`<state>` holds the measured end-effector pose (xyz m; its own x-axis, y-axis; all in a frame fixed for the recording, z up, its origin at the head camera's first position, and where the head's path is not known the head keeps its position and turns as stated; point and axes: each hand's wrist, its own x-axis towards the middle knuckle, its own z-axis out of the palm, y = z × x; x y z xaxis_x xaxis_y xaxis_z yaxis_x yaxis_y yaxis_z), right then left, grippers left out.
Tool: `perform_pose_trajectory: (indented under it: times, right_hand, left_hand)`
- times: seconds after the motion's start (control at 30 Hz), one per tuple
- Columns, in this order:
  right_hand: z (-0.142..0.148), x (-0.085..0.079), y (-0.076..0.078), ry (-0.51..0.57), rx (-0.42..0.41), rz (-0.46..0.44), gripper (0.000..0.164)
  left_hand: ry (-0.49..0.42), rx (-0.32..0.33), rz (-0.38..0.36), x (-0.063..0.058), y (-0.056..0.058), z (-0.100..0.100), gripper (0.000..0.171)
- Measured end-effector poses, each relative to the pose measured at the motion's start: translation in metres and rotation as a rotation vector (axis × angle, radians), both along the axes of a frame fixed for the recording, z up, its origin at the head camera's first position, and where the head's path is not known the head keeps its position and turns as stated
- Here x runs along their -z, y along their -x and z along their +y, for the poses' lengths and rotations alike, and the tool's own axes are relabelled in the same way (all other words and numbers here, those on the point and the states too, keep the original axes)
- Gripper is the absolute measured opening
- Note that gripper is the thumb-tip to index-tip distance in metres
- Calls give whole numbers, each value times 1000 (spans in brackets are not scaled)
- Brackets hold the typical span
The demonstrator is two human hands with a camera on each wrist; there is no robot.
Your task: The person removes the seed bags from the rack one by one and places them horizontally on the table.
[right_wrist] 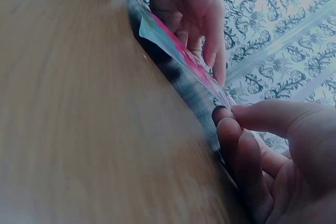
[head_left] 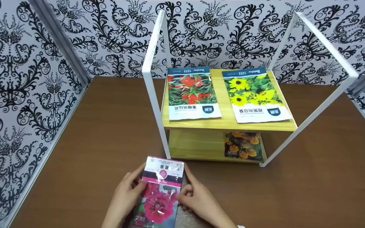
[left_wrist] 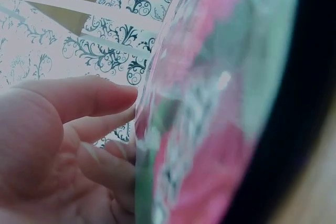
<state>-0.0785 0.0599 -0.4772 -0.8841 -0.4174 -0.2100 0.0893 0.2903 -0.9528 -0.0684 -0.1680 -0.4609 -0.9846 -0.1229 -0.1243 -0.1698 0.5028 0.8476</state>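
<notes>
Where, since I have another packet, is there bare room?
On the lower shelf, left of the orange-flower packet; on the table, between the left wall and the rack, and right of the rack. Crowded: the upper shelf, where the red-flower packet and yellow-flower packet leave little room, and the front, where left hand and right hand hold the pink-flower packet.

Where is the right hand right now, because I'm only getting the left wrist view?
Observer: The right hand pinches the edge of the pink packet, opposite the left hand.
Operator: Okay, and what's on the upper shelf?
Observer: Two packets side by side, a red-flower packet and a yellow-flower packet.
Operator: And the lower shelf?
Observer: An orange-flower packet, toward its right end in the head view.
</notes>
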Motion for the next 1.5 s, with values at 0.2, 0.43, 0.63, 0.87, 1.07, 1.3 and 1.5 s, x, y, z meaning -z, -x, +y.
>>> perform_pose_trajectory:
  times: [0.2, 0.43, 0.63, 0.87, 1.07, 1.3, 1.5]
  right_hand:
    - [-6, 0, 0, -25, 27, -12, 93]
    - [-14, -6, -1, -14, 43, -21, 93]
    - [-21, 1, 0, 17, 55, -3, 93]
    - [-24, 0, -3, 0, 53, 7, 93]
    - [-25, -2, -2, -63, 60, 67, 92]
    - [-26, -1, -2, -75, 77, 58, 92]
    - [-28, -2, -1, -103, 82, 41, 93]
  left_hand:
    - [35, -13, 7, 0, 1, -1, 45]
    - [56, -61, -22, -1, 1, -2, 47]
    - [62, -110, -35, -2, 3, -3, 47]
    - [60, -135, -38, -2, 1, -3, 40]
    - [67, -133, -41, -3, 2, -3, 44]
    - [51, -129, -65, -1, 2, -4, 47]
    - [47, -138, -50, -1, 1, -4, 42]
